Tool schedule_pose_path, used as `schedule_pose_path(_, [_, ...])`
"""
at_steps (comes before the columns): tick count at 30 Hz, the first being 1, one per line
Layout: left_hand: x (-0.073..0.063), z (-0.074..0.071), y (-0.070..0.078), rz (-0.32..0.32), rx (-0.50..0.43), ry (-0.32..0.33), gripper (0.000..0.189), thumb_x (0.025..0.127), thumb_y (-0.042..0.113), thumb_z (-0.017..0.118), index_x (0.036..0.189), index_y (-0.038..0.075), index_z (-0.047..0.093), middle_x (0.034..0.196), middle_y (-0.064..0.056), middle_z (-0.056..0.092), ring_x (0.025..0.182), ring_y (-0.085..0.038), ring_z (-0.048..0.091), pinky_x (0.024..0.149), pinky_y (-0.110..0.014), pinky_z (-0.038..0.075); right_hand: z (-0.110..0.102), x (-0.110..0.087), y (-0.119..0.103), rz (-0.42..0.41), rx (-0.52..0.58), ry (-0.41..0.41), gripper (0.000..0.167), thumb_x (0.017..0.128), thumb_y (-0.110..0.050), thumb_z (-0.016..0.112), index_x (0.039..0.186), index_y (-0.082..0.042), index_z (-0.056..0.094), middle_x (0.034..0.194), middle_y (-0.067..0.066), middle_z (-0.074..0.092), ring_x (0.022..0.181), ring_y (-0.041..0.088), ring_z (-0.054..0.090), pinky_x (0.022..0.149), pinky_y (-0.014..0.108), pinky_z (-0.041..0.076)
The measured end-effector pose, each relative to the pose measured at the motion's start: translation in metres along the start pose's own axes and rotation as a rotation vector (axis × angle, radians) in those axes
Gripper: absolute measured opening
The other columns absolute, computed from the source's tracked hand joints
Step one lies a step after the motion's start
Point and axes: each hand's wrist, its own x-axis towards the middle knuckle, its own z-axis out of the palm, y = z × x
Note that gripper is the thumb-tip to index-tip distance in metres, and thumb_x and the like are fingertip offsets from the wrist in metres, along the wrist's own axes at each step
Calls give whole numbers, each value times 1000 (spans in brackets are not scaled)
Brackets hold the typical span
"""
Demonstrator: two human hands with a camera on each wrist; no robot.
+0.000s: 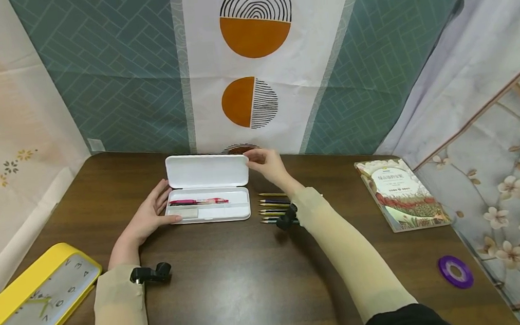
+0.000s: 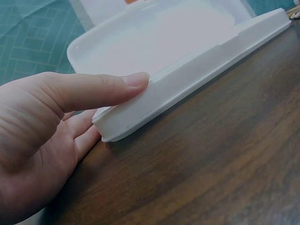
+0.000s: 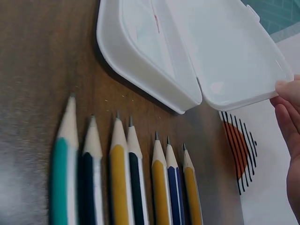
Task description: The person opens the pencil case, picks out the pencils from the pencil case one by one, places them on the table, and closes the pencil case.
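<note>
Nearest the lens, at the lower left of the head view, a yellow clock (image 1: 31, 301) lies face up, hanging over the near left edge of the brown table (image 1: 234, 288). Moving rightward, the left hand (image 1: 150, 216) lies at the left end of the open white pencil case (image 1: 208, 205), fingers straight, thumb along the front wall; the left wrist view shows what the head view cannot, the thumb tip pressing flat on the case's front corner while the other fingers reach along its end, nothing curled round it. Inside the tray, at frame centre, lie a red pen (image 1: 198, 202) and a whitish eraser (image 1: 191, 213). The raised lid (image 1: 207, 170) stands toward the back wall hanging, and the right hand (image 1: 267, 164) pinches its right corner; the right wrist view shows only fingertips on the lid's rim. Just right of the case a row of pencils (image 1: 275, 208) lies, tips toward the case; the right wrist view counts seven, close beside but apart from the tray. Further right, well apart, a book (image 1: 399, 194) lies near the right edge, and a purple tape roll (image 1: 455, 271) sits at lower right. Bare tabletop spreads across the lower centre between the two sleeves.
</note>
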Motion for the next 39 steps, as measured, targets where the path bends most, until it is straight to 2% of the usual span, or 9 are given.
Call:
schedule_pose_path(5, [0,1,-2,6,-17,3,115,80,4,79,158,9,-6,165,-13,5,150,-37,15,104,-5,33,-2,-12,-6,-38,37,-20,25,89,-3,69,113,5,69,109,22,71,94,26,69,82,28,58])
schedule_pose_path(8, [1,1,-2,14,-16,3,114,80,3,79,158,8,-5,165,-15,7,149,-38,15,102,-3,33,-3,-18,-7,-21,39,-34,24,88,-3,71,110,4,71,107,21,72,91,24,70,80,29,58])
schedule_pose_path(11, [1,1,-2,26,-11,4,114,79,3,79,158,9,-3,164,-16,11,149,-38,17,102,-3,33,-3,-23,-6,-16,31,-49,23,86,-5,73,108,1,72,104,17,72,87,17,69,77,25,58])
schedule_pose_path(20, [1,0,-2,24,27,7,109,81,6,78,157,5,0,163,-18,10,150,-38,14,102,-1,31,-1,-41,-10,-22,63,-153,24,90,-13,71,109,0,71,107,17,71,90,17,66,81,24,55])
schedule_pose_path(25, [0,-1,-2,6,43,0,110,82,8,79,158,7,-1,165,-14,5,150,-37,12,109,-9,29,3,-47,-11,-22,45,-172,23,92,-16,69,108,0,71,105,13,72,86,13,65,76,22,54])
schedule_pose_path(29, [-1,-1,-1,0,43,0,109,82,8,79,158,7,0,165,-13,5,150,-37,13,114,-18,27,7,-50,-9,-34,39,-179,21,90,-13,71,106,0,71,101,13,72,83,12,64,74,22,53])
schedule_pose_path(33, [-2,0,1,4,49,3,109,81,8,79,158,7,1,165,-13,7,150,-37,13,117,-21,25,10,-55,-9,-38,44,-179,21,87,-11,73,106,-1,70,98,15,71,84,13,64,74,23,53])
schedule_pose_path(36, [-2,1,2,8,62,5,109,81,8,79,158,7,2,165,-12,7,149,-37,16,115,-18,26,11,-58,-8,-28,45,-187,25,86,-10,75,108,0,69,99,14,71,86,13,63,76,23,53])
schedule_pose_path(39, [-1,1,2,13,63,1,110,81,9,80,158,8,2,165,-11,8,149,-37,18,107,-7,30,13,-62,-6,-20,38,-200,30,84,-10,77,111,0,68,103,13,72,90,14,63,82,25,53])
